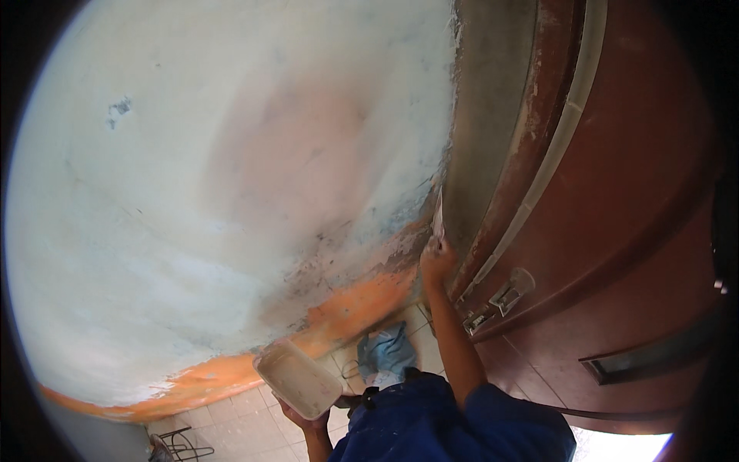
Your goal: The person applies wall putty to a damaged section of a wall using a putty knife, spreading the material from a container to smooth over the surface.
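My left hand (308,416) grips a cream rectangular tub (299,379) from below and beside its near end. A pale smear coats the tub's inside, and it tilts toward me near the wall's foot. With my arm stretched forward, my right hand (437,258) is closed around a putty knife (439,217), its thin pale blade seen nearly edge-on. The blade lies along the corner where the painted wall (154,185) meets the grey door reveal (489,100). The knife's handle is mostly hidden in my fingers.
Beyond the reveal stands a dark red metal door (631,177) with a lock and handle (512,292). Bare orange patches (362,300) run along the wall's lower part. A blue cloth or bag (387,350) lies on the tiled floor (239,416); a dark metal frame (185,444) stands at lower left.
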`<action>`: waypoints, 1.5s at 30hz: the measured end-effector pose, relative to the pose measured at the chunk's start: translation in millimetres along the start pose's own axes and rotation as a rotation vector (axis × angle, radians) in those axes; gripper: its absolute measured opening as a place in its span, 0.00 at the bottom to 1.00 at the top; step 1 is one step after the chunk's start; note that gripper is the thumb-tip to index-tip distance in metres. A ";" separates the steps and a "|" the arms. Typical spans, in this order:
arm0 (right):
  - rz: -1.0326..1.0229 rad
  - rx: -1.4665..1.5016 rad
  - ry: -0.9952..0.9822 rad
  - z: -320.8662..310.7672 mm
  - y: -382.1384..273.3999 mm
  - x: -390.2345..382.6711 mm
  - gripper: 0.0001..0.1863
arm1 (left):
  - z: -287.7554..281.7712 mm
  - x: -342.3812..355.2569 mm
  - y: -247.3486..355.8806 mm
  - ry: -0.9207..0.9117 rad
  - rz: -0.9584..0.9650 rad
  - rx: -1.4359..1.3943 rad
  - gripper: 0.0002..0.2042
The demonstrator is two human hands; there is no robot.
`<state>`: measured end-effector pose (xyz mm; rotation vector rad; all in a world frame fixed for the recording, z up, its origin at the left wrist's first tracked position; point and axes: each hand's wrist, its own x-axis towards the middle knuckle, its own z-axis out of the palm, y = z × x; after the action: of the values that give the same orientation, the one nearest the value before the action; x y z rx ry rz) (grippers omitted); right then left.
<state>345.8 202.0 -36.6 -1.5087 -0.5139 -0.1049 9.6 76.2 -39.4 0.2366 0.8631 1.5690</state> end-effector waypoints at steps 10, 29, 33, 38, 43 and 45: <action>-0.026 0.275 -0.283 74.8 14.1 -31.3 0.13 | -8.8 5.7 -5.5 -0.013 0.033 0.082 0.39; -0.375 0.053 -0.319 40.6 1.5 -62.3 0.07 | 6.5 -7.0 -5.4 0.056 -0.044 -0.001 0.45; -0.048 0.366 -0.495 4.1 -14.0 -53.1 0.05 | -25.1 4.0 -7.2 -0.105 0.133 0.321 0.29; -0.181 -0.022 -0.057 -22.5 -43.9 21.5 0.06 | -9.2 1.2 -8.3 -0.076 0.182 0.177 0.46; -0.354 0.117 0.255 12.8 -10.0 51.7 0.08 | -13.1 1.9 -9.7 -0.070 0.170 0.043 0.43; -0.242 0.113 0.090 27.6 37.4 38.9 0.09 | -11.7 -2.0 -5.5 -0.057 0.109 -0.047 0.42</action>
<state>387.4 241.2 -56.7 -1.3209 -0.6181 -0.3257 7.2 69.6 -50.5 0.2972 0.7786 1.6740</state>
